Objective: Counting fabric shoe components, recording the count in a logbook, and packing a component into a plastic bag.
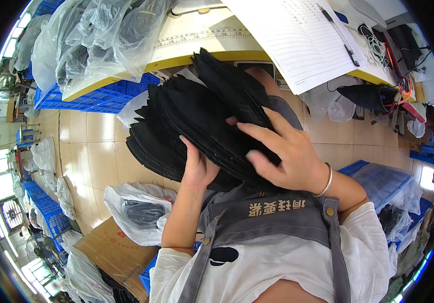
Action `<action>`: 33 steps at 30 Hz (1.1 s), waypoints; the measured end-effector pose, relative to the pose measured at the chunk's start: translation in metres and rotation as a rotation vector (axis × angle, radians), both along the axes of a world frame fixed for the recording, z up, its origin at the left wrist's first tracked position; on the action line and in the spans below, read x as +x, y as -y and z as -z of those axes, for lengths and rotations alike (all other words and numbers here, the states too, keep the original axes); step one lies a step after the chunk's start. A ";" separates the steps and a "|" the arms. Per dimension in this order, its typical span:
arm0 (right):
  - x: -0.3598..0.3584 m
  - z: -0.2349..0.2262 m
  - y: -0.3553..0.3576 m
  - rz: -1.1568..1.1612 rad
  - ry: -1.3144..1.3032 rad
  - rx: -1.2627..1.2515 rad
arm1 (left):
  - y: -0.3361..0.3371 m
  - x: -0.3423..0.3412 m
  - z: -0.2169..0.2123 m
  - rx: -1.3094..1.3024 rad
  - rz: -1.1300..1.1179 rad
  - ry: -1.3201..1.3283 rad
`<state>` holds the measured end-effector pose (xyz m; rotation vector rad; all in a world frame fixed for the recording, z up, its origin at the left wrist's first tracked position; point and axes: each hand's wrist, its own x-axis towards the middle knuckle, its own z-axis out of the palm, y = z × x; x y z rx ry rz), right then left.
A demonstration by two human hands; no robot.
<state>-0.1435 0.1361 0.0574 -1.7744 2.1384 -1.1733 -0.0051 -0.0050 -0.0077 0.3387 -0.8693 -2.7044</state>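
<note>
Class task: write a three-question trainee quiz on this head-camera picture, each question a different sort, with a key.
1. True or false: both hands grip the stack of black fabric pieces.
2. Which wrist wears the silver bangle? A left, B right.
3. Fill in: a pen lies on the lined ____ sheet.

Key: 1 true, the left hand supports from below and the right hand presses on top; 2 B; 3 paper.

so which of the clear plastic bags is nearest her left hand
The clear plastic bag of dark pieces on the floor by the cardboard box, just beside the left hand; the others lie farther off.
</note>
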 end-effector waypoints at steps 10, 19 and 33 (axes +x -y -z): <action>-0.007 0.000 -0.002 0.013 0.042 -0.011 | 0.001 0.000 -0.007 -0.095 0.038 0.012; -0.006 -0.006 -0.003 0.037 0.028 0.040 | 0.000 0.009 0.010 0.039 -0.063 0.073; -0.002 -0.009 -0.002 0.029 0.026 0.016 | 0.003 0.010 0.022 0.293 0.001 -0.200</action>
